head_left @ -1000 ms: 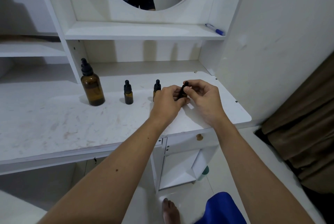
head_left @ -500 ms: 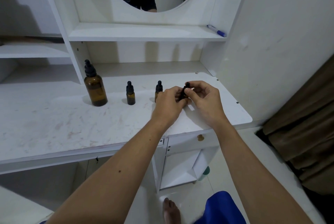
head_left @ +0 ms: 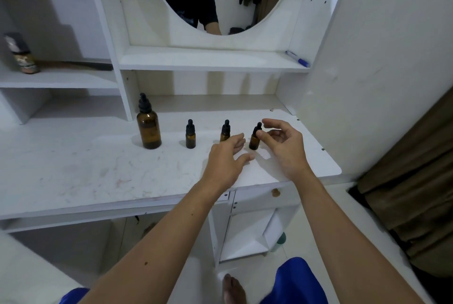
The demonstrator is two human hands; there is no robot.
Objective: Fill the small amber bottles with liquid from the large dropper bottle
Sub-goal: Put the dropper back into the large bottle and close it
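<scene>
— What is sitting on the white desk?

— Going from the biggest down: a large dropper bottle of amber glass is standing upright at the left of the row, black cap on. To its right three small amber bottles are standing in a line, all capped: the left small bottle, well apart from the big one, then the middle small bottle, then the right small bottle.

— And the hands?

— The left hand is lying low over the desk with fingers spread and loose, gripping nothing; it is partly covering the base of the middle small bottle. The right hand is hovering just beside the right small bottle, thumb and forefinger curved apart around its cap. The thumb tip is looking as if it is touching the cap, but I cannot tell whether it is really pinching it.

— Anything else?

— A blue pen is lying on the shelf above.
</scene>
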